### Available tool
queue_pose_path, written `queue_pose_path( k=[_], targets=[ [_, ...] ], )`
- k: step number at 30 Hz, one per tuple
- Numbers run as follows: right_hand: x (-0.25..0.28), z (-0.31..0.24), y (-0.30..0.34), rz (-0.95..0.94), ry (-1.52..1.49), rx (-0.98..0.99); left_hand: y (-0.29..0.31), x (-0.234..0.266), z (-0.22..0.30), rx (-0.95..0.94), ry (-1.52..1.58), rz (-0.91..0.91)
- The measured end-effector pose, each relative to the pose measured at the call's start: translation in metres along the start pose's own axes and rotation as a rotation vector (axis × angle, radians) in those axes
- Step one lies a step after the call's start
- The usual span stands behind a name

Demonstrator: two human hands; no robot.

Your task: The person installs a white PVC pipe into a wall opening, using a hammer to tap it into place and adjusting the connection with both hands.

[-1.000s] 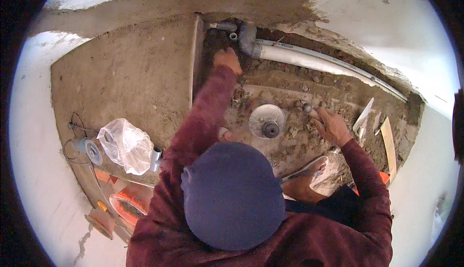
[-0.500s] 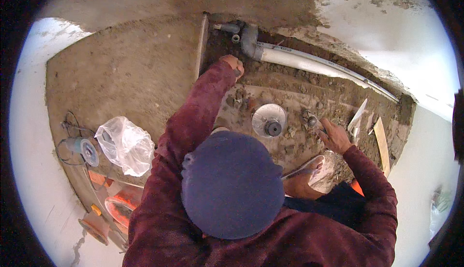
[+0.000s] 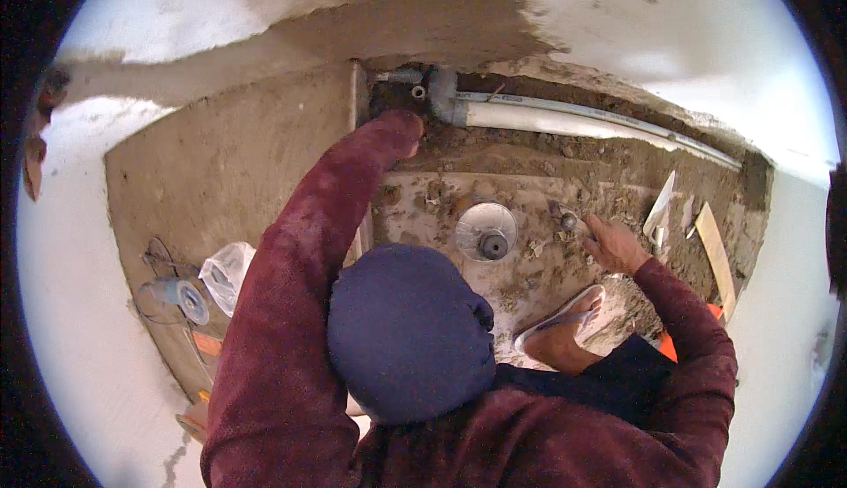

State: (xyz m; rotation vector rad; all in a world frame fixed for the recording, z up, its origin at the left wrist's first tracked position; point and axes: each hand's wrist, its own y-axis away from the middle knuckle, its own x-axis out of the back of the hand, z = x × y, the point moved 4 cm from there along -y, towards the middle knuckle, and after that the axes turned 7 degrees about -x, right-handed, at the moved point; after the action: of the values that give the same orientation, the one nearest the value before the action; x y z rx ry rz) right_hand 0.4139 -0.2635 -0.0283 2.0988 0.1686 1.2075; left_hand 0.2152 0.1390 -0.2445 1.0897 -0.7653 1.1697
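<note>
My left arm, in a maroon sleeve, reaches forward to the trench. My left hand [image 3: 413, 132] is low beside the grey elbow fitting [image 3: 443, 97] and just below a small open pipe end [image 3: 417, 93]. Most of its fingers are hidden behind the wrist and sleeve. On the right, my right hand [image 3: 615, 244] is closed round the near end of a small, dirty metal-ended tool [image 3: 567, 217], whose kind I cannot make out. Between my hands stands a pale round piece [image 3: 477, 220] with a dark grey knob [image 3: 493, 245].
A white pipe [image 3: 565, 123] and a thin grey pipe [image 3: 609, 110] run along the trench by the wall. At right lie a pointed white piece [image 3: 660, 206] and a wooden strip [image 3: 715, 245]. An angle grinder [image 3: 181, 298] and plastic bag [image 3: 225, 274] lie at left.
The whole view has shifted. My left hand has moved closer to the small pipe end, and its fingers are now mostly hidden. My left arm covers more of the plastic bag. My right hand keeps its hold.
</note>
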Motion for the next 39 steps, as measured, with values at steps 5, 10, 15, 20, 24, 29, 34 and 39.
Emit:
queue_pose_path(
  k=[5,10,15,20,24,29,34,39],
  targets=[
    [0.001,0.003,0.003,0.106,-0.035,0.111,-0.008,0.089,0.039,0.096,-0.138,-0.417],
    [-0.008,-0.005,0.008,0.084,-0.244,-0.037,-0.022,0.053,0.042,0.326,-0.059,-0.484],
    [-0.028,0.009,0.006,0.103,-0.251,-0.078,0.004,0.055,0.088,0.241,-0.336,-0.400],
    [-0.022,0.005,0.014,0.128,-0.219,-0.088,0.012,0.094,0.084,0.054,-0.194,-0.483],
    [-0.009,-0.013,0.009,0.062,-0.149,-0.040,0.020,0.013,0.029,0.071,0.138,-0.574],
    [0.003,-0.016,0.008,0.027,-0.066,-0.037,0.012,0.027,0.016,0.110,0.065,-0.540],
    [0.001,-0.008,0.005,0.067,-0.099,0.004,-0.006,0.058,-0.002,0.171,-0.015,-0.550],
    [-0.005,-0.007,0.000,-0.024,-0.191,-0.052,-0.013,0.062,-0.007,0.198,-0.049,-0.602]
  ],
)
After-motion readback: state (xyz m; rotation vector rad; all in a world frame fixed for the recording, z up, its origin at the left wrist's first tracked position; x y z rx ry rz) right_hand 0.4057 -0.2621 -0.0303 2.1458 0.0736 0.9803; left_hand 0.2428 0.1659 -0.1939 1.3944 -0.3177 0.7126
